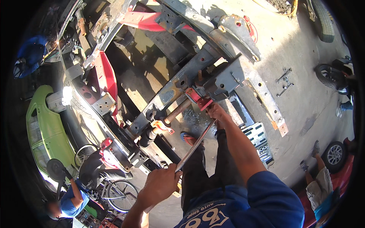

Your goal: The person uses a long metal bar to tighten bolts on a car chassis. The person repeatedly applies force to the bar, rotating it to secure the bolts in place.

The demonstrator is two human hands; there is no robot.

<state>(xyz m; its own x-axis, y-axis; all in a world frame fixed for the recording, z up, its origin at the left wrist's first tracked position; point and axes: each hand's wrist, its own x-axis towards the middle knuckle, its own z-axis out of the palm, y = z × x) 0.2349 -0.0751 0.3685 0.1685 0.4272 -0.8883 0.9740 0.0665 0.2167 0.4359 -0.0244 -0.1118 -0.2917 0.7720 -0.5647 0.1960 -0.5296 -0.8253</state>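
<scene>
My left hand (161,186) is wrapped round the lower end of a long metal bar (195,145). The bar slants up and right to a red bracket (198,98) on the dark metal frame (178,78). Up at that end, my right hand (216,111) is closed about the bar's head, right against the bracket; its fingers partly hide where bar and bracket meet. A rusty round shaft (178,111) runs from the bracket down left to an orange-red clamp-like part (162,127).
An open socket set case (255,135) lies right of my legs, with loose wrenches (285,81) farther off. A perforated steel rail (268,100) rests on the floor. Bicycle (121,195), green car (49,133) and a crouching person (72,201) are at left; another person (321,182) stands right.
</scene>
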